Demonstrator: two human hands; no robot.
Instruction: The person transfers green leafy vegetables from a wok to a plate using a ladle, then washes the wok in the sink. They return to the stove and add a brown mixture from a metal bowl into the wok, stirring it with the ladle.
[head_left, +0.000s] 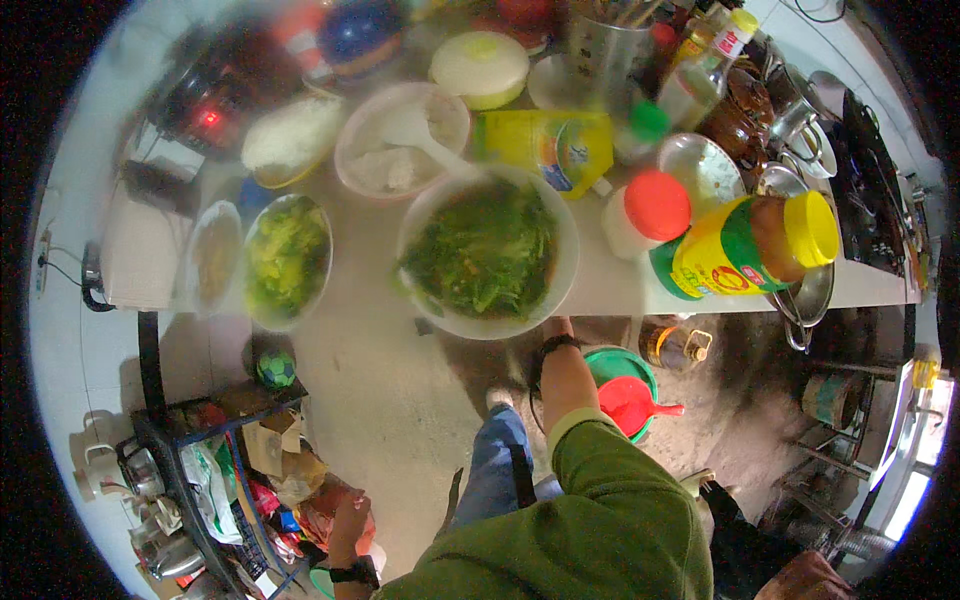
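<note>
A white bowl of cooked leafy greens appears raised, overhanging the counter's front edge. My right hand reaches its near underside and seems to support it; the fingers are hidden beneath. A dark band circles that wrist. My left hand hangs low at the lower left, in front of a red plastic bag; its finger position is unclear. Beyond the bowl, a pink-rimmed bowl holds a white rice paddle. Left of the greens stands an oval dish of yellow-green food.
On the counter stand a red-lidded jar, a yellow-lidded container, a yellow pouch and a bottle. Below are a black shelf, a red dipper on a green basin, and an oil jug. Haze blurs the view.
</note>
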